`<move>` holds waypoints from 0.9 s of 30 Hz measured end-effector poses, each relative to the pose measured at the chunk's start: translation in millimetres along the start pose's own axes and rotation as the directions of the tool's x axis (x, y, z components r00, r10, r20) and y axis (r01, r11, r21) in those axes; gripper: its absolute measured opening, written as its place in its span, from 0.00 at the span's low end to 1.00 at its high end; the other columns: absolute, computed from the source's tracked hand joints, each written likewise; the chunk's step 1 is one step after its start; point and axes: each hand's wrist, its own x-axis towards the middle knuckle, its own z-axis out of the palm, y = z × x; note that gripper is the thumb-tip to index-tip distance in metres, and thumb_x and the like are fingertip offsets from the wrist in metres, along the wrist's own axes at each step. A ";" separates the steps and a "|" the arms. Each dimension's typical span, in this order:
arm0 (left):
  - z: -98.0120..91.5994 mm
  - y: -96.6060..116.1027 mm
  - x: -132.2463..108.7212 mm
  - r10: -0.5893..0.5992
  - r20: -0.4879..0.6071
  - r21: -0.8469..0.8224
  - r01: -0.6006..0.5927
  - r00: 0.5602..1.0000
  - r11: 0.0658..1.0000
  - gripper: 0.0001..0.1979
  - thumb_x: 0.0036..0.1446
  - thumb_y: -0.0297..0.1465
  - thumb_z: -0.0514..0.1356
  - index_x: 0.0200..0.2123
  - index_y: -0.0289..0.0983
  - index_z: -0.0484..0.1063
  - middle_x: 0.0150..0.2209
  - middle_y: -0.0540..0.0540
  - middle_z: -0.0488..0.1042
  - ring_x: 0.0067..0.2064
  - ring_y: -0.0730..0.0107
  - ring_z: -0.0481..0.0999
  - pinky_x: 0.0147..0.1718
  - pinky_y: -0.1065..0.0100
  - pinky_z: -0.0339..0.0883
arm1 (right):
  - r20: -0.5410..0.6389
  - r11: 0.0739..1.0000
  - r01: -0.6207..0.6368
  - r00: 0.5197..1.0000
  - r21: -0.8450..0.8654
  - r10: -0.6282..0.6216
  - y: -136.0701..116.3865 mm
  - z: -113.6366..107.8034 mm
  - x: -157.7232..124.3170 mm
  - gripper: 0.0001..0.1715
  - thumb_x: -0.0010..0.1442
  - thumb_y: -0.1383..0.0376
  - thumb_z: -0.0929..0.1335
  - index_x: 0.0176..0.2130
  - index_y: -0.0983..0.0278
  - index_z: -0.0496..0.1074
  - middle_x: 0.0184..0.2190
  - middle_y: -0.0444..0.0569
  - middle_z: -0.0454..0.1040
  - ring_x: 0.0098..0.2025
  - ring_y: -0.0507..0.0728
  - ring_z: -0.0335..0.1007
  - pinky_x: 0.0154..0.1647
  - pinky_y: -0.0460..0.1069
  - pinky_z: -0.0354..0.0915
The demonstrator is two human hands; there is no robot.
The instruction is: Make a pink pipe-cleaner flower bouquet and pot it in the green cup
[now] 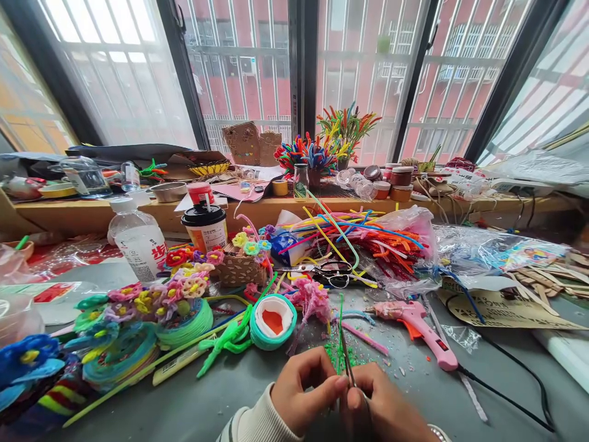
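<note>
Near the front edge of the table, my left hand point(308, 387) pinches a thin green pipe cleaner point(340, 325) that stands upright. Close against it, my right hand point(381, 399) grips a pair of scissors point(346, 356), blades pointing up alongside the stem. The scissors' handles are mostly hidden by my fingers. Green fuzz clippings point(329, 353) lie scattered behind both hands. Left of them are a teal-wrapped ring point(291, 331) with a white inside and a bright green twisted pipe cleaner piece point(227, 341).
A pink glue gun point(430, 328) lies at right with its black cord trailing. Behind are another pair of scissors point(338, 280) and a heap of colourful pipe cleaners point(391, 236). Fuzzy flowers point(172, 291), a bottle point(138, 242) and a lidded cup point(205, 230) crowd the left.
</note>
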 end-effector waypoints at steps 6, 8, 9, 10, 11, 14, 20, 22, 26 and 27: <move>1.3 0.4 1.4 -0.002 -0.001 -0.048 0.002 1.000 0.999 0.18 0.42 0.43 0.57 0.16 0.35 0.55 0.15 0.54 0.58 0.18 0.81 0.56 0.18 0.75 0.49 | -0.092 0.988 0.005 0.996 -0.155 -0.019 -0.7 -6.8 0.1 0.37 0.44 0.39 0.54 0.09 0.67 0.54 0.11 0.41 0.52 0.18 0.48 0.51 0.21 0.44 0.48; 1.4 1.2 1.9 -0.018 -0.016 -0.086 0.016 1.000 0.996 0.18 0.41 0.42 0.58 0.18 0.34 0.58 0.16 0.53 0.59 0.19 0.81 0.58 0.18 0.75 0.50 | -0.114 0.985 -0.009 0.993 -0.174 -0.011 0.3 -6.2 2.0 0.37 0.44 0.38 0.53 0.09 0.66 0.54 0.11 0.42 0.53 0.18 0.48 0.51 0.21 0.44 0.48; 1.4 1.6 1.9 -0.034 -0.026 -0.115 0.030 0.999 0.993 0.17 0.41 0.42 0.58 0.19 0.33 0.60 0.16 0.53 0.60 0.19 0.80 0.58 0.19 0.75 0.51 | -0.120 0.982 -0.019 0.993 -0.188 -0.003 1.2 -5.2 3.0 0.37 0.43 0.37 0.53 0.09 0.66 0.54 0.11 0.41 0.53 0.18 0.48 0.50 0.20 0.44 0.47; 1.3 1.8 1.9 -0.052 -0.039 -0.147 0.046 0.998 0.988 0.17 0.41 0.42 0.58 0.20 0.32 0.61 0.17 0.53 0.61 0.19 0.80 0.59 0.19 0.75 0.52 | -0.130 0.978 -0.029 0.991 -0.209 0.001 2.3 -3.8 3.9 0.37 0.42 0.36 0.53 0.10 0.66 0.52 0.11 0.41 0.52 0.17 0.48 0.49 0.19 0.44 0.46; 1.1 2.0 1.8 -0.070 -0.056 -0.181 0.059 0.996 0.982 0.16 0.42 0.41 0.58 0.22 0.32 0.62 0.17 0.52 0.62 0.19 0.80 0.60 0.20 0.75 0.53 | -0.145 0.971 -0.036 0.989 -0.236 0.002 3.5 -2.3 4.5 0.37 0.41 0.36 0.52 0.10 0.65 0.50 0.11 0.41 0.50 0.17 0.47 0.47 0.19 0.44 0.45; 0.9 1.3 1.1 -0.099 -0.107 -0.255 0.069 0.989 0.965 0.15 0.41 0.39 0.60 0.22 0.31 0.63 0.17 0.52 0.64 0.19 0.81 0.61 0.19 0.76 0.54 | -0.171 0.954 -0.045 0.985 -0.296 -0.006 5.5 1.7 4.6 0.37 0.40 0.35 0.52 0.11 0.65 0.46 0.12 0.40 0.47 0.18 0.47 0.44 0.19 0.45 0.43; 1.5 -3.3 0.1 -0.081 -0.076 -0.279 0.057 0.994 0.959 0.15 0.39 0.37 0.61 0.19 0.32 0.61 0.17 0.51 0.65 0.19 0.81 0.61 0.19 0.76 0.54 | -0.056 0.984 0.030 0.998 -0.178 -0.040 -5.6 1.9 -0.5 0.35 0.43 0.36 0.50 0.15 0.65 0.51 0.16 0.41 0.49 0.20 0.48 0.45 0.19 0.44 0.44; 1.2 -3.6 0.2 -0.066 -0.042 -0.270 0.053 0.997 0.961 0.15 0.40 0.36 0.61 0.20 0.32 0.59 0.18 0.52 0.65 0.20 0.82 0.60 0.19 0.76 0.54 | -0.052 0.980 0.044 0.997 -0.195 -0.055 -7.8 1.1 -1.0 0.35 0.43 0.37 0.50 0.15 0.65 0.51 0.16 0.40 0.49 0.21 0.48 0.45 0.19 0.44 0.44; -0.4 -3.3 1.2 -0.036 0.022 -0.225 0.040 0.999 0.973 0.15 0.42 0.36 0.60 0.20 0.33 0.58 0.18 0.53 0.62 0.20 0.82 0.59 0.20 0.76 0.53 | -0.112 0.962 0.028 0.992 -0.270 -0.060 -1.8 -0.5 0.4 0.36 0.43 0.37 0.52 0.13 0.66 0.50 0.14 0.40 0.49 0.19 0.48 0.45 0.19 0.44 0.44; -0.9 -3.6 1.5 -0.032 0.023 -0.217 0.036 0.999 0.976 0.15 0.42 0.36 0.60 0.20 0.33 0.58 0.18 0.54 0.61 0.20 0.82 0.59 0.20 0.76 0.52 | -0.126 0.960 0.020 0.990 -0.280 -0.058 0.7 -0.9 0.8 0.36 0.43 0.37 0.53 0.12 0.66 0.50 0.13 0.40 0.48 0.19 0.48 0.45 0.19 0.44 0.44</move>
